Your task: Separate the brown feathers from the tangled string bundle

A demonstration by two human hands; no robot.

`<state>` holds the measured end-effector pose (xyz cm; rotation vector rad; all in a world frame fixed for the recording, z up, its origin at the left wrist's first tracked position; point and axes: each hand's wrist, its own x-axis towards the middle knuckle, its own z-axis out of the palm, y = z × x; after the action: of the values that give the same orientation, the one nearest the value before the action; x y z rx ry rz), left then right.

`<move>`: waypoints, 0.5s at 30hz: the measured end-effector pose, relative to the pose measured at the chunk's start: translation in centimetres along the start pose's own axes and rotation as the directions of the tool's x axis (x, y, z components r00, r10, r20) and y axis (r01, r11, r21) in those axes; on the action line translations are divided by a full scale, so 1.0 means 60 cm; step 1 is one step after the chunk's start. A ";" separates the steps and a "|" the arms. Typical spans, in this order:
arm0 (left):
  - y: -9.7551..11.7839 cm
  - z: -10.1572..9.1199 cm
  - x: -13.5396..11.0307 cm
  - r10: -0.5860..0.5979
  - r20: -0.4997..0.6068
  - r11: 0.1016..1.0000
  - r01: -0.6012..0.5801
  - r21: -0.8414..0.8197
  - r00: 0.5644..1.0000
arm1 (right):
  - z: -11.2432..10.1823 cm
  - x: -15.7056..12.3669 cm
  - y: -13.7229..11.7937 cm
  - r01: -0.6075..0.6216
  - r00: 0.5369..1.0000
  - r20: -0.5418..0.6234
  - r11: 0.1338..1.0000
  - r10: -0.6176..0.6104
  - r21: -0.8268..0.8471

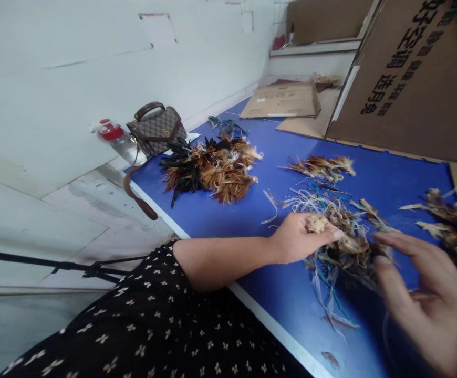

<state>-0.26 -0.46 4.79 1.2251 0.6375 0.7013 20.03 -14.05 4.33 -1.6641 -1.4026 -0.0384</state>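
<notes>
The left hand [303, 237] curls around a feather bundle [350, 247] on the blue desk [390, 178]; the right hand [429, 299], fingers spread, touches the bundle's other side; beyond the left hand lies a feather heap [213, 170], then a handbag [155, 128] by the white wall [55, 79].

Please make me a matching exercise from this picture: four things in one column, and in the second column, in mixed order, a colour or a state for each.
1. handbag
2. bottle cap
3. feather pile
4. left hand

a. red
b. holds a feather bundle
c. brown
d. orange and black, on the blue table

Pairs: 1-c, 2-a, 3-d, 4-b.
</notes>
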 end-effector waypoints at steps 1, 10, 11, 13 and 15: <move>-0.001 0.003 -0.003 -0.023 0.028 0.999 0.024 -0.026 0.999 | 0.006 -0.001 -0.015 0.040 0.999 0.021 0.999 -0.041 0.035; -0.003 0.011 -0.005 -0.089 0.260 0.922 0.178 -0.345 0.961 | 0.032 -0.018 -0.043 -0.419 0.908 0.072 0.893 0.412 0.163; -0.003 0.011 -0.004 -0.075 0.280 0.912 0.179 -0.368 0.957 | 0.036 -0.021 -0.041 -0.467 0.884 0.071 0.860 0.463 0.208; -0.005 0.014 -0.003 -0.060 0.302 0.899 0.183 -0.397 0.952 | 0.045 -0.026 -0.038 -0.517 0.853 0.103 0.804 0.511 0.294; -0.007 0.017 -0.006 -0.057 0.317 0.898 0.188 -0.398 0.947 | 0.053 -0.031 -0.031 -0.503 0.863 0.133 0.798 0.488 0.332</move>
<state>0.36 -1.41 4.66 0.8498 0.2843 0.4981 16.29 -13.58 2.65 -1.6713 -0.8895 0.5279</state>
